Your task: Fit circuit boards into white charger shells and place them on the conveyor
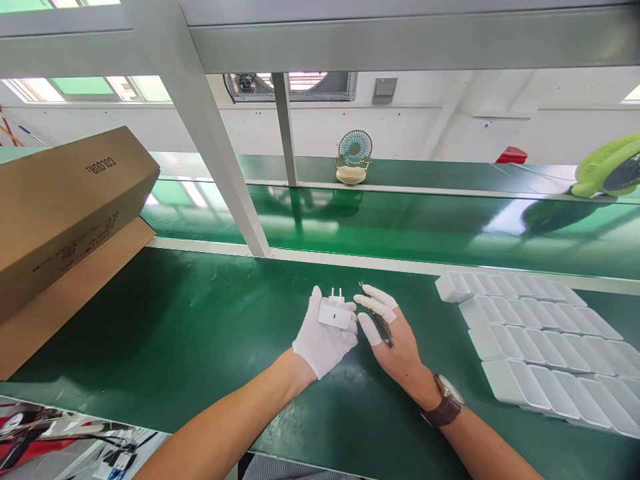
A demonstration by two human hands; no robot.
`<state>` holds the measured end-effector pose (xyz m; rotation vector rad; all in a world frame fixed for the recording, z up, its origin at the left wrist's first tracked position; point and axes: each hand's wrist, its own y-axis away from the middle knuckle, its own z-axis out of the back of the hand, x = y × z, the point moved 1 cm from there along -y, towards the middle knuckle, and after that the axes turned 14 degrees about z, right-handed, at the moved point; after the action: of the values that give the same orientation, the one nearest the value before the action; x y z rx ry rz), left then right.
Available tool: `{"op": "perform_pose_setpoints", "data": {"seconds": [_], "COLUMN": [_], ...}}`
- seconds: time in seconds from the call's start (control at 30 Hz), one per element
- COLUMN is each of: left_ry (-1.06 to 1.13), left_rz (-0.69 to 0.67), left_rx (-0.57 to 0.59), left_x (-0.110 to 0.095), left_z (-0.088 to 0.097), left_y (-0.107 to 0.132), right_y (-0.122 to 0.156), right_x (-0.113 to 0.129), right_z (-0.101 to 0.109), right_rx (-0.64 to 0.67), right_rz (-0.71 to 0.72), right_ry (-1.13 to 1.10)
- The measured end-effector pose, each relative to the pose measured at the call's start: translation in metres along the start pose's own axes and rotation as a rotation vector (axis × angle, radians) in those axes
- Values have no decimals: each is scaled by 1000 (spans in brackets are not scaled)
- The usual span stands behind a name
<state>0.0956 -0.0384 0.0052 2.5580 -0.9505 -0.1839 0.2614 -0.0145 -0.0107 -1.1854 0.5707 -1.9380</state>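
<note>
Near the middle of the green bench, my left hand [325, 340], in a white glove, is closed around a white plug-in charger [335, 313]. The charger's two prongs point away from me, and a small port shows on the side facing me. Just to the right, my right hand [395, 340] wears white finger cots on several fingers. It grips a thin dark tool [383, 329] with a fine pointed tip, perhaps tweezers; its exact kind is partly hidden by the fingers. The tool's tip is apart from the charger.
White compartment trays [540, 340] stand in rows at the right. A large cardboard box [75, 200] sits at the left. A grey metal post [220, 147] rises beyond my hands. On the far ledge are a small fan [355, 150] and a green fan [605, 167].
</note>
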Motion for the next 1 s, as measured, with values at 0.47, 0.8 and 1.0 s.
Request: {"op": "perform_pose_setpoints", "data": {"seconds": [0.47,0.8,1.0], "left_ry": [4,-519,-1244], "left_rz": [-2,-457,-693], "left_rx": [1,-360,-584], "left_x": [0,-9,-22], "left_z": [1,1,7], "left_y": [1,-5,-3], "right_y": [1,0,1], "right_x": [-3,-1,-10], "right_z": [-2,-4,-5], "right_rx": [20,3,7], "right_rz": [-21,-66,-179], "right_ry": [19,10,-54]}}
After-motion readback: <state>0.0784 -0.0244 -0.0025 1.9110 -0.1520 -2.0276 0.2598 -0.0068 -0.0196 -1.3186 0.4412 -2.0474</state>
